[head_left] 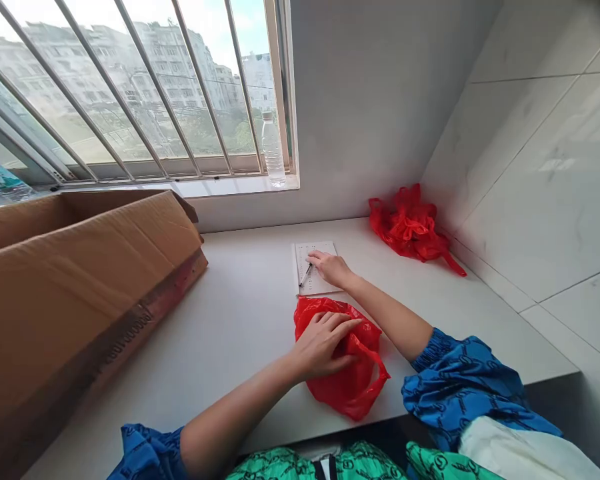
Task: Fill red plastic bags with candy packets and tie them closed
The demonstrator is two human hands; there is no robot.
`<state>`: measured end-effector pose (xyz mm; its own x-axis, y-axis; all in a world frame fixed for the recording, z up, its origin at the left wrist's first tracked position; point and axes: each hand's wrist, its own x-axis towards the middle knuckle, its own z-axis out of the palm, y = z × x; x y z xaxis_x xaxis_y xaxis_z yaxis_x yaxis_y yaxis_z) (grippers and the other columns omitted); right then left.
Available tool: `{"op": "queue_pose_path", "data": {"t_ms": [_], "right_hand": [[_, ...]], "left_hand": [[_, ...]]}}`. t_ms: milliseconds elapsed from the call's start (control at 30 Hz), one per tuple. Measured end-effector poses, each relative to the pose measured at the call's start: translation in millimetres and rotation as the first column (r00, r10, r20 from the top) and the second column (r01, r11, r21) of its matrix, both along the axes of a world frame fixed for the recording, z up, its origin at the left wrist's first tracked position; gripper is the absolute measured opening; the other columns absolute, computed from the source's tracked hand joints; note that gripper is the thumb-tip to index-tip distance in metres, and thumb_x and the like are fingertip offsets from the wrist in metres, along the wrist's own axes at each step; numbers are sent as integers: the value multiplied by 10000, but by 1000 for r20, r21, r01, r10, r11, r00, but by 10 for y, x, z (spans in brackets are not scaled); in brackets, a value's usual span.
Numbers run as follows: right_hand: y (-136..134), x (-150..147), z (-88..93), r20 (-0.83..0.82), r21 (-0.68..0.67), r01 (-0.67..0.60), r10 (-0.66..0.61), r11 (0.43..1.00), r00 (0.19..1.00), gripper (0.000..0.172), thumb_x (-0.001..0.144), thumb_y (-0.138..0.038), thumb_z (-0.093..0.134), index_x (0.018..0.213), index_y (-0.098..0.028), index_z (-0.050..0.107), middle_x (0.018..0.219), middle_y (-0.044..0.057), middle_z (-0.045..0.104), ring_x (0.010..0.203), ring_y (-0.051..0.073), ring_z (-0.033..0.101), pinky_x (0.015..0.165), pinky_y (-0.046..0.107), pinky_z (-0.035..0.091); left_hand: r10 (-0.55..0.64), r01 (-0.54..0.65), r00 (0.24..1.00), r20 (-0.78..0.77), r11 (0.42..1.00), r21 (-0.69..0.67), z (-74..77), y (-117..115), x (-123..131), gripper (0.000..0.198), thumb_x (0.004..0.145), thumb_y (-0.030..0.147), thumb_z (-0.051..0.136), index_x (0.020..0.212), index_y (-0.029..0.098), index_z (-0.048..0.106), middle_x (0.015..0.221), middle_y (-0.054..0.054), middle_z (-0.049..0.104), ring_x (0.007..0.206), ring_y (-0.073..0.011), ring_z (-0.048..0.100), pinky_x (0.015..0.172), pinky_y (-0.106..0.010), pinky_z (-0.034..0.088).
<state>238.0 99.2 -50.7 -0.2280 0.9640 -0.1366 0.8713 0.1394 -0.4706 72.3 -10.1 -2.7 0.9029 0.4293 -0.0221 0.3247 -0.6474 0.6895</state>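
Note:
A red plastic bag lies crumpled at the front of the white countertop, one handle loop toward the right. My left hand rests on top of it, fingers stretched out and lying on the plastic. What the bag contains, if anything, is hidden. Just beyond the bag is a white notebook with rows of small handwriting or print. Over its page, my right hand has its fingertips closed at the upper end of a pen. The pen slants across the page, its lower end at the notebook's left side.
A large open cardboard box takes up the left of the countertop. Another red plastic bag lies bunched in the back right corner by the tiled wall. A clear bottle stands on the sill of the barred window; another bottle lies farther left.

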Motion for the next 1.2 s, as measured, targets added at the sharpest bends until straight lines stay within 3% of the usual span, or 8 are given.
{"op": "queue_pose_path", "data": {"t_ms": [167, 267, 367, 433, 600, 800, 1000, 1200], "right_hand": [[62, -49, -166, -125, 32, -2, 6, 999, 992, 154, 896, -130, 562, 888, -217, 689, 1060, 82, 697, 1042, 222, 596, 777, 290, 481], [-49, 55, -114, -260, 67, 94, -73, 993, 963, 75, 911, -224, 577, 887, -199, 643, 999, 79, 677, 955, 206, 627, 781, 304, 510], [-240, 87, 41, -403, 65, 205, -162, 977, 901, 248, 999, -397, 414, 967, -200, 560, 884, 41, 652, 771, 158, 658, 689, 294, 554], [-381, 41, 171, -585, -29, 251, -220, 967, 781, 308, 1002, -477, 373, 935, -207, 505, 742, -9, 612, 651, 138, 650, 620, 281, 564], [-600, -218, 354, -872, -359, 166, -393, 919, 290, 346, 867, -532, 619, 849, -217, 477, 656, -51, 592, 539, 116, 608, 550, 259, 529], [-576, -369, 228, -848, -371, 155, -402, 916, 347, 273, 890, -472, 584, 848, -226, 473, 500, -102, 489, 396, 82, 431, 424, 209, 361], [-411, 20, 108, -864, -345, 584, -492, 734, 108, 241, 903, -449, 514, 864, -252, 381, 534, -121, 421, 394, 69, 394, 391, 183, 324], [-418, -69, -137, -801, -276, 588, -520, 760, 297, 323, 882, -520, 588, 927, -243, 429, 598, -78, 587, 464, 105, 560, 473, 220, 473]], "left_hand": [[7, -10, 989, 145, 1000, 26, 151, 140, -190, 655, 882, 460, 564, 1480, 277, 369, 1378, -89, 564, 1332, -319, 433, 1123, -505, 300], [222, -222, 925, 308, 974, -35, 148, 301, -386, 475, 948, 402, 434, 1397, 250, 448, 1199, -90, 652, 1176, -269, 560, 1015, -440, 427], [617, -579, 725, 307, 787, -212, 55, 481, -525, 347, 1012, 381, 322, 1281, 233, 486, 872, -17, 654, 786, -168, 642, 760, -309, 505], [722, -685, 669, 173, 690, -232, -2, 562, -551, 331, 1019, 414, 339, 1261, 243, 486, 800, 24, 622, 655, -133, 611, 666, -261, 473], [609, -609, 793, -24, 790, -74, -69, 546, -475, 325, 1007, 471, 379, 1113, 250, 593, 894, 7, 641, 720, -141, 608, 625, -243, 407], [564, -566, 823, -58, 824, -17, -198, 488, -487, 378, 1029, 418, 304, 798, 212, 520, 753, 6, 577, 613, -136, 522, 574, -259, 358], [470, -471, 882, -47, 868, -157, -397, 480, -552, 408, 1045, 397, 228, 778, 218, 480, 765, -2, 580, 684, -164, 544, 653, -283, 433], [529, -519, 848, 7, 834, -185, -507, 443, -523, 312, 1032, 383, 329, 923, 204, 560, 1229, -69, 565, 817, -149, 623, 750, -323, 517]]}}
